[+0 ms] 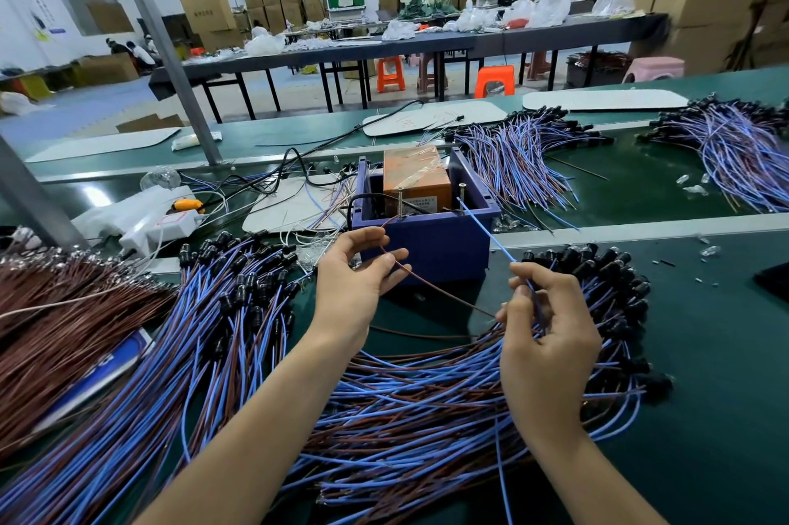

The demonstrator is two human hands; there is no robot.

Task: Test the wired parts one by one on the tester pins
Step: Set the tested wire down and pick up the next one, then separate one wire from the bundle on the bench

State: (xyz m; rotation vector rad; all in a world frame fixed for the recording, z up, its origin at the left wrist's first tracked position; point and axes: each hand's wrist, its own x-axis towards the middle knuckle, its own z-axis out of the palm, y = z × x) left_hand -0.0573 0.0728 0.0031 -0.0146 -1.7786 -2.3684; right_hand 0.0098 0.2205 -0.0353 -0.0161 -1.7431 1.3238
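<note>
Brown plastic is coating the thin brown lead (427,283), which is running from the right hand (548,328) up through the left hand (356,275) towards the left metal screw pin (400,204) on the near rim of the purple plastic tester box (427,245). The left hand's grip is closing on this lead, pinching it between thumb and fingertips just in front of the box. The right hand's grip is pinching the thin blue lead (486,232), which is slanting up to the right metal screw pin (463,192) on the same rim; whether its tip is touching the pin cannot be told. An orange rectangular block (416,178) is sitting inside the box. A loose heap of blue and brown wired parts with black caps (405,396) is lying in front of the box, under both hands, on the green desk (704,354). A similar heap (213,332) is spreading left of the box, and a white power strip (141,217) is lying further left.
</note>
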